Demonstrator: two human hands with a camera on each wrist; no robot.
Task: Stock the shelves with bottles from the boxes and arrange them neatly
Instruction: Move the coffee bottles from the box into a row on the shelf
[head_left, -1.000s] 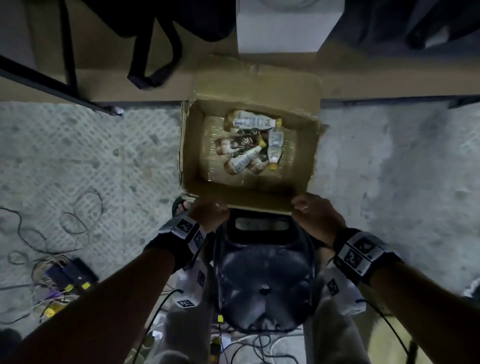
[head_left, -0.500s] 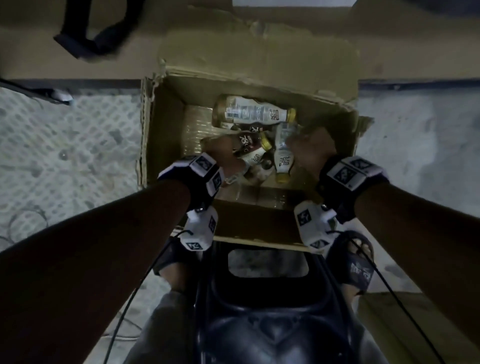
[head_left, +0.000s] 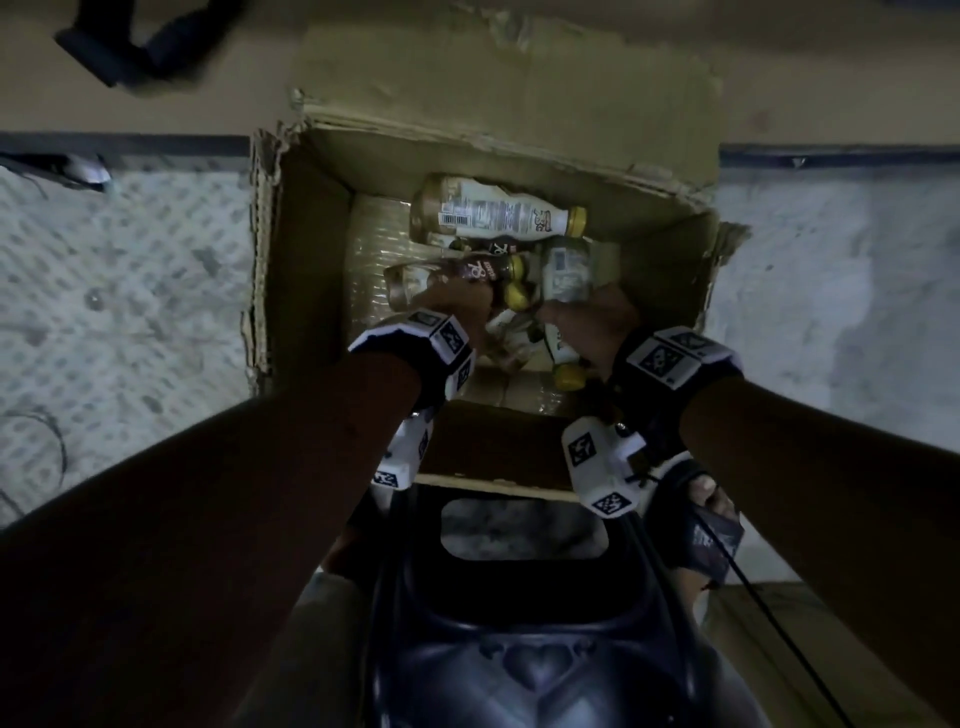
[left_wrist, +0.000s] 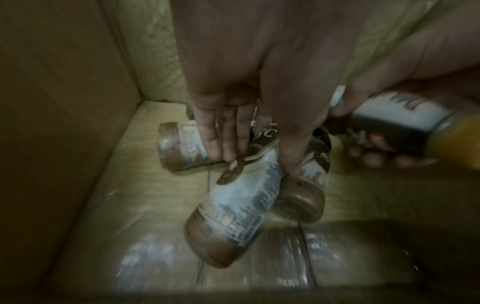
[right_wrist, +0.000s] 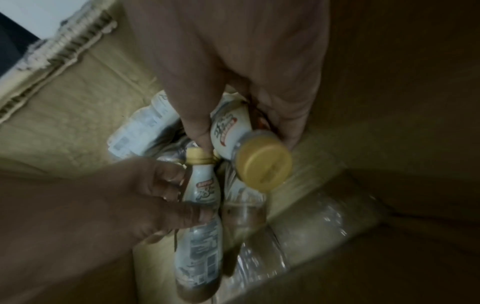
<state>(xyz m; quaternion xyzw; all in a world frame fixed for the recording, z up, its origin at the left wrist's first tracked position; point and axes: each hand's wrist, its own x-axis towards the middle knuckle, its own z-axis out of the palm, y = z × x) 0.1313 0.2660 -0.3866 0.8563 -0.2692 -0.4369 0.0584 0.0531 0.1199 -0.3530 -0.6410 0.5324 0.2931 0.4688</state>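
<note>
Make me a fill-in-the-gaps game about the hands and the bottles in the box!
1. The bottles lie in a cardboard ____.
2. The right hand holds a bottle with a ____ cap.
3. The left hand holds a bottle with a ____ label.
4. Both hands are ____ the box.

Missing words: box; yellow; white; inside
</note>
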